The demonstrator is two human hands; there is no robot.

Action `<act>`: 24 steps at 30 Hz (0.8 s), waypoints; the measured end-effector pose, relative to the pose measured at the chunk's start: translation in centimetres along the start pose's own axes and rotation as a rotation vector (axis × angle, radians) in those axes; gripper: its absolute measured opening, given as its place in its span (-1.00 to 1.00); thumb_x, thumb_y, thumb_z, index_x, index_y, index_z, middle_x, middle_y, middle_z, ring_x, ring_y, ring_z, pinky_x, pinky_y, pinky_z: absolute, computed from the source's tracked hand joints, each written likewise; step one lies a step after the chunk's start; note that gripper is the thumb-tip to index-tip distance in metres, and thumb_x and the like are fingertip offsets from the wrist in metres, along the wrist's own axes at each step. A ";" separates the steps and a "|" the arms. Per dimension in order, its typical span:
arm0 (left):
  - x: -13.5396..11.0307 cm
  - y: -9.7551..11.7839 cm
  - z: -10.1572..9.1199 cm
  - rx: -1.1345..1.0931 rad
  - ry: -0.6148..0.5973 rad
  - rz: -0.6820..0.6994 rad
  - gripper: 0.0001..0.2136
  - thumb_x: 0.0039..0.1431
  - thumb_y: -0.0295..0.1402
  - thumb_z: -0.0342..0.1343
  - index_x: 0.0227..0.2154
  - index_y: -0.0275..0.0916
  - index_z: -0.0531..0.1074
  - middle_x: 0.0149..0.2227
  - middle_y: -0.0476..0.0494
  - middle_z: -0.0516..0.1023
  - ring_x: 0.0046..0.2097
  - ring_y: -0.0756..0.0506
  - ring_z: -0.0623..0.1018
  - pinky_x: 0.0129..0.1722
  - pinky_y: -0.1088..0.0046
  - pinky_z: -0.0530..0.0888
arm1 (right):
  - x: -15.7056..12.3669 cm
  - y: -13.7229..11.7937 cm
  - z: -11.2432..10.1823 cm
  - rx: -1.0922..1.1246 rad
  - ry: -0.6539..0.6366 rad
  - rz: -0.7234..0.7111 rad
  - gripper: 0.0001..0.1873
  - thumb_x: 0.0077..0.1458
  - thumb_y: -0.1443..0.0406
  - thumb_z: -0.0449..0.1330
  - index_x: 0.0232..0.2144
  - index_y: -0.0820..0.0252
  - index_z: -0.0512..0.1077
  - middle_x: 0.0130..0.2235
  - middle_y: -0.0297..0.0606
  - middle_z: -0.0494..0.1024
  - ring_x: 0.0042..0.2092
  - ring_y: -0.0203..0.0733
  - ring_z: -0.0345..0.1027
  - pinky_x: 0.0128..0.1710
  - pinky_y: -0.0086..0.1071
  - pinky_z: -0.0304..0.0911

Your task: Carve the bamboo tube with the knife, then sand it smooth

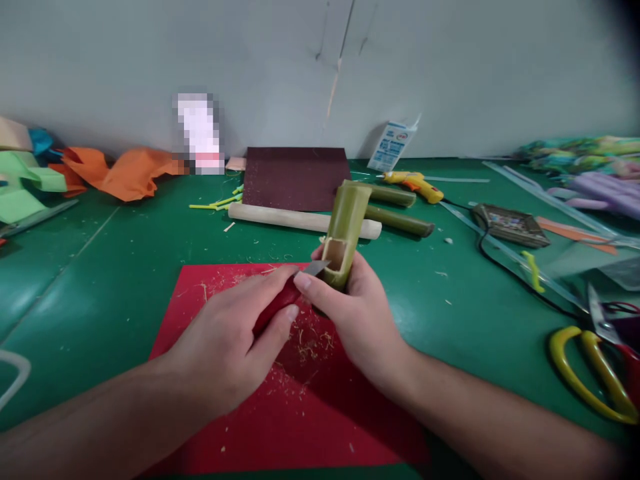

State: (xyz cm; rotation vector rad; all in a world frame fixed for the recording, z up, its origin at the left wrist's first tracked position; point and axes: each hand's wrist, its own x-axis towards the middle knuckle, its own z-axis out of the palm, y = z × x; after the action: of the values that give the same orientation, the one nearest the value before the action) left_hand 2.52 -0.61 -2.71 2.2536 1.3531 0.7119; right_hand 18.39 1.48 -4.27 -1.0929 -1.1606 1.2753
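My left hand (235, 340) is closed around the red handle of a knife (280, 303). Its short metal blade points right and meets the edge of a squarish opening cut in a green bamboo tube (349, 213). Wrapped around the lower part of that tube is my right hand (357, 307), with its thumb resting by the base of the blade. The tube is tilted upright, its cut opening facing me. Below both hands lies a red sheet (200, 427), strewn with fine bamboo shavings (313, 343).
Behind the tube lie a pale wooden rod (280, 218), bamboo pieces (400, 221), a dark brown sheet (295, 177) and a yellow glue gun (415, 185) with a black cord. Yellow-handled scissors (565, 360) are at right. Orange cloth (130, 175) and a drink carton (393, 147) stand near the wall.
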 end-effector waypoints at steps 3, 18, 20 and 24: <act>0.2 0.2 -0.2 0.001 -0.022 0.009 -0.59 0.21 -0.31 -0.08 0.13 -0.17 0.18 0.07 -0.13 0.39 0.06 -0.14 0.42 0.03 0.27 0.41 | 0.3 0.2 -0.4 -0.082 -0.020 -0.079 -0.60 -0.09 0.21 0.30 -0.21 0.05 0.23 -0.42 -0.46 0.33 -0.43 -0.34 0.23 -0.44 -0.41 0.21; -0.2 -0.2 0.1 0.079 0.013 0.030 -0.60 0.21 -0.30 -0.07 0.11 -0.21 0.19 0.03 -0.16 0.42 0.03 -0.15 0.44 0.00 0.32 0.43 | -0.3 0.4 0.0 -0.069 -0.067 -0.039 -0.69 0.01 0.20 0.22 -0.23 0.06 0.19 -0.43 -0.45 0.28 -0.43 -0.34 0.16 -0.45 -0.42 0.18; -0.3 -0.2 0.2 0.085 0.019 0.034 -0.63 0.22 -0.30 -0.08 0.09 -0.21 0.22 0.02 -0.17 0.43 0.01 -0.14 0.46 -0.03 0.32 0.44 | -0.3 0.3 0.1 -0.041 -0.051 -0.014 -0.70 0.00 0.20 0.23 -0.26 0.08 0.20 -0.43 -0.45 0.27 -0.43 -0.35 0.14 -0.44 -0.44 0.17; -0.3 -0.2 0.4 0.116 0.019 0.048 -0.64 0.23 -0.30 -0.10 0.07 -0.23 0.21 0.01 -0.19 0.43 -0.01 -0.14 0.46 -0.04 0.31 0.45 | -0.4 0.1 0.2 0.013 -0.032 0.031 -0.74 -0.01 0.21 0.23 -0.33 0.11 0.22 -0.44 -0.45 0.26 -0.43 -0.36 0.12 -0.44 -0.46 0.15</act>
State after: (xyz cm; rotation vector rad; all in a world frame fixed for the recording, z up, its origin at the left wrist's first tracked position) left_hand 2.54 -0.79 -3.19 2.3829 1.3864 0.6885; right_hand 18.19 1.09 -4.40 -1.0884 -1.1612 1.3273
